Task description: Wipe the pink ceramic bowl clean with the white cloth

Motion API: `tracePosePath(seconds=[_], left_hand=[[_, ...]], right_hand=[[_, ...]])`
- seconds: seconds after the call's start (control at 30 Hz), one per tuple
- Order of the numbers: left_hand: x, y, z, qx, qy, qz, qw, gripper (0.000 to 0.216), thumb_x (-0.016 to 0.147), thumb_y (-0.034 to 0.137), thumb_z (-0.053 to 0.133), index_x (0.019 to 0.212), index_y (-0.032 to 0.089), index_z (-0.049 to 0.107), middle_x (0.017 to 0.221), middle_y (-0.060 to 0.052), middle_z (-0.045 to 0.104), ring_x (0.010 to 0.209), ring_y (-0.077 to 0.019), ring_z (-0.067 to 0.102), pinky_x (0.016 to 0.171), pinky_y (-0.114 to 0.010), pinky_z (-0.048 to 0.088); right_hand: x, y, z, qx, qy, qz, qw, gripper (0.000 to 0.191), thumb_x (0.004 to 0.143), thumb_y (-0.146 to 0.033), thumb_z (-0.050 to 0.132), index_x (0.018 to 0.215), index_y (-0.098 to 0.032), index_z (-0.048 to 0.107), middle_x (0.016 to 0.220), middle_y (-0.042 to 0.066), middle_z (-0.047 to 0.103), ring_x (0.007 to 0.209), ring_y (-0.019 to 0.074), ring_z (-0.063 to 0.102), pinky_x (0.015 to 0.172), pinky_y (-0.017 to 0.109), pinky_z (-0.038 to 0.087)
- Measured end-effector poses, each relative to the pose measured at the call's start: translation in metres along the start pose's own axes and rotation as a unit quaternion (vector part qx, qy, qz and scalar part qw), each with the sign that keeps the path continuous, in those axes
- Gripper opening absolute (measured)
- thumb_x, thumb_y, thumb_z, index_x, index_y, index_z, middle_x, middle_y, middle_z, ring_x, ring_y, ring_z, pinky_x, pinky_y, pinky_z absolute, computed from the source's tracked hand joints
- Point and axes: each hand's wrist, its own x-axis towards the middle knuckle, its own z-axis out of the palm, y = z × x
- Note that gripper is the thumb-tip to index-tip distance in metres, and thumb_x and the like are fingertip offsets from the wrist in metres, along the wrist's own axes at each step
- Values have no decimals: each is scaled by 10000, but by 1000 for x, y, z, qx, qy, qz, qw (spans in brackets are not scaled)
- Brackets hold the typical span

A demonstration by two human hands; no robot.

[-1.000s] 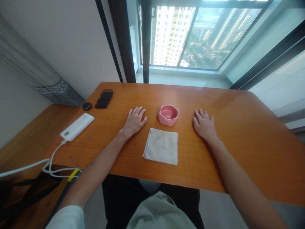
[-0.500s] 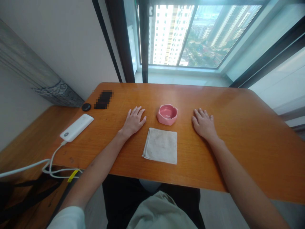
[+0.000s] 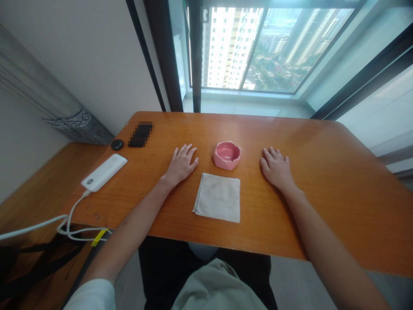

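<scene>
My left hand (image 3: 181, 164) lies flat on the orange wooden table (image 3: 322, 189), fingers stretched out, holding nothing. My right hand (image 3: 275, 167) rests flat the same way on the other side, also open. Between them stands a small pink ceramic dish (image 3: 226, 155), touched by neither hand. Just in front of the dish lies a folded off-white cloth (image 3: 218, 197), square and slightly stained.
At the table's left edge lies a white power bank (image 3: 103, 172) with a white cable (image 3: 69, 219) running off the edge. Behind it sit a small black round object (image 3: 116, 144) and a dark blurred item (image 3: 140, 134). A large window is beyond the table.
</scene>
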Motion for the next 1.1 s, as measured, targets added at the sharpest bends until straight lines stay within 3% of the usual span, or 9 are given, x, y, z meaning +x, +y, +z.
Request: tracePosePath(seconds=[0.27,0.37,0.53,0.6,0.7,0.8,0.97,1.03,1.1], left_hand=[[0,-1,1,-4,1,0,1000,560,1115,429,430,1609,195,546,1769,-128,471,1675,-328,392,1408,-576,265],[-1,0,0,-3,-4,-3,1000,560,1116,429,427,1614,199,543,1770,-123,471,1680,-324,386,1413,-564,259],[-1,0,1,0,-1,-1,1000,562,1114,424,424,1616,200,543,1770,-125,470,1678,-331,389,1416,-574,249],[0,0,1,-2,-3,-2,1000,563,1114,429,426,1617,205,542,1773,-124,465,1682,-330,384,1417,-575,247],[-1,0,1,-5,-6,-3,1000,567,1116,433,424,1623,205,536,1779,-122,457,1685,-326,379,1420,-570,240],[-2,1,0,-8,-6,-2,1000,581,1116,432,418,1630,183,530,1784,-136,446,1687,-334,372,1418,-584,240],[-2,-1,2,-11,-6,1,1000,584,1116,432,413,1635,192,526,1786,-140,442,1695,-338,357,1413,-600,241],[-2,-2,3,-11,-4,3,1000,586,1114,434,415,1636,192,523,1786,-139,441,1694,-340,356,1412,-605,241],[-2,-2,4,-10,-2,4,1000,591,1113,435,412,1635,183,524,1785,-144,442,1692,-343,360,1412,-606,242]], right_hand=[[-36,-31,-36,4,-14,-35,999,618,1133,-427,308,1548,-82,609,1679,257,555,1554,453,521,1251,676,435],[-78,-64,-54,52,-24,-101,993,535,1147,-497,325,1180,-211,776,1340,181,784,1246,378,725,1053,549,586],[-125,-118,-49,215,-9,-66,974,430,1032,-679,573,929,-268,647,916,87,740,835,301,705,760,442,565],[-129,-127,-45,342,-34,-6,939,402,982,-666,651,917,-271,613,863,48,729,765,263,683,701,391,537],[-125,-121,-52,549,-88,106,824,405,922,-646,729,966,-265,601,850,14,737,721,227,677,641,338,526],[-110,-104,-77,630,-28,191,752,458,839,-615,801,1053,-255,616,814,-6,721,639,200,635,568,304,500],[-71,-104,-111,510,262,133,808,295,932,-467,728,1097,-287,563,907,3,725,643,183,611,574,301,468],[-56,-118,-106,416,298,36,859,175,1000,-393,625,1120,-284,557,1124,71,774,839,234,708,739,370,563],[-44,-133,-90,316,235,-95,914,119,1018,-316,558,1124,-266,575,1346,138,763,1113,297,741,976,456,584]])
